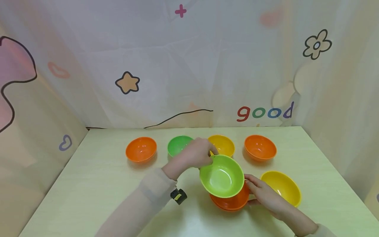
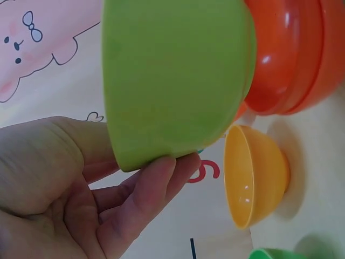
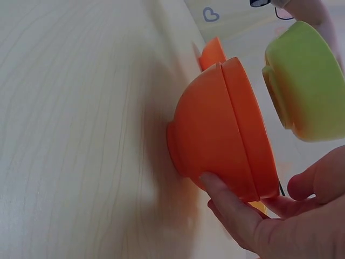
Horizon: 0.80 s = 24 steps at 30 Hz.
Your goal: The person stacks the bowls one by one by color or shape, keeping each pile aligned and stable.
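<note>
In the head view, my left hand (image 1: 199, 153) pinches the far left rim of a lime green bowl (image 1: 222, 177), which is tilted and held up over two nested orange bowls (image 1: 232, 203). The left wrist view shows its fingers (image 2: 141, 199) against the outside of the green bowl (image 2: 178, 75), near the rim. My right hand (image 1: 267, 199) is at the right side of the orange stack. In the right wrist view, its fingers (image 3: 229, 205) touch the outside of the orange bowls (image 3: 215, 129), while the thumb stands apart from them. The green bowl is above the stack, not in it.
Along the back of the table stand an orange bowl (image 1: 141, 149), a green bowl (image 1: 179, 144) partly behind my left hand, a yellow bowl (image 1: 222, 144) and another orange bowl (image 1: 260, 148). A larger-looking yellow bowl (image 1: 284, 187) sits just beyond my right hand.
</note>
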Available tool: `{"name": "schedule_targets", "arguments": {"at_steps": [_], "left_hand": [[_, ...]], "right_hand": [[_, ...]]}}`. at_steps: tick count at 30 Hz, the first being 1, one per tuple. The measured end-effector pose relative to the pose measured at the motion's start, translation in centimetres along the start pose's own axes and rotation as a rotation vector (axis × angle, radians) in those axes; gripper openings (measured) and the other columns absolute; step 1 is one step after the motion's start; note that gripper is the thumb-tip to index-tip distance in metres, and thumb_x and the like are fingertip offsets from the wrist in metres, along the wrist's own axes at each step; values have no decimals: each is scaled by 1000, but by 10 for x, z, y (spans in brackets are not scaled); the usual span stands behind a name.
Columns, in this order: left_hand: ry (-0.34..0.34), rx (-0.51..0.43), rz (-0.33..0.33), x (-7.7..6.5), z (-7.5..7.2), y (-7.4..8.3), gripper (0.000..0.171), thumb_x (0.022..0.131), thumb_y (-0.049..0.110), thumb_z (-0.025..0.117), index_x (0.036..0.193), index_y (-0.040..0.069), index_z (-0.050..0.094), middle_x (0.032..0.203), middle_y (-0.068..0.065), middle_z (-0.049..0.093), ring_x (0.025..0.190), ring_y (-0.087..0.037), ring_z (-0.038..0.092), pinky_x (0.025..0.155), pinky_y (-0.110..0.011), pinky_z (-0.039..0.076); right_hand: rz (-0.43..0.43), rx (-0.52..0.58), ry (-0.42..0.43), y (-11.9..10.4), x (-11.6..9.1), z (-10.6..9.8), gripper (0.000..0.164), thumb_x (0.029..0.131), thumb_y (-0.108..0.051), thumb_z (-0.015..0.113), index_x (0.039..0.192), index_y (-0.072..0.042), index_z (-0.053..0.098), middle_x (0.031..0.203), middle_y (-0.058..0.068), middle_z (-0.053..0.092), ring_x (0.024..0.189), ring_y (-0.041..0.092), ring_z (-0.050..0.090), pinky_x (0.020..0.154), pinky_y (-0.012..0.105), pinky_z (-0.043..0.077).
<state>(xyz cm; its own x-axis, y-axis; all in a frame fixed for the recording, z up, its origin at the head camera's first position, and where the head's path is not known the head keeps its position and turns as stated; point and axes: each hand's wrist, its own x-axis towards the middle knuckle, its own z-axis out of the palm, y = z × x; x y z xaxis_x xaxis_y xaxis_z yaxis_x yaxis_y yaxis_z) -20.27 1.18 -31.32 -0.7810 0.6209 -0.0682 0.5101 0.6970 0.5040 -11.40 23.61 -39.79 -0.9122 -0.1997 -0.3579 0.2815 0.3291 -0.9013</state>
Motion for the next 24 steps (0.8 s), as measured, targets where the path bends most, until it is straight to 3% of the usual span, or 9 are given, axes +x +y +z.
{"name": "schedule_targets", "arguments": {"at_steps": [13, 24], "left_hand": [[-37, -20, -24, 8, 20, 10, 28, 79, -2, 57, 100, 10, 72, 76, -1, 63, 47, -8, 54, 40, -16, 46], [-77, -36, -55, 12, 33, 11, 27, 80, -1, 59, 101, 10, 71, 81, -1, 64, 47, -8, 56, 41, -17, 47]], "right_hand": [[-38, 79, -14, 0, -2, -1, 55, 100, -39, 30, 138, 0, 34, 123, 14, 48, 97, 21, 55, 76, 35, 55], [-44, 91, -26, 2, -2, -2, 66, 98, -50, 26, 136, 4, 34, 126, 18, 46, 102, 23, 55, 78, 38, 55]]}}
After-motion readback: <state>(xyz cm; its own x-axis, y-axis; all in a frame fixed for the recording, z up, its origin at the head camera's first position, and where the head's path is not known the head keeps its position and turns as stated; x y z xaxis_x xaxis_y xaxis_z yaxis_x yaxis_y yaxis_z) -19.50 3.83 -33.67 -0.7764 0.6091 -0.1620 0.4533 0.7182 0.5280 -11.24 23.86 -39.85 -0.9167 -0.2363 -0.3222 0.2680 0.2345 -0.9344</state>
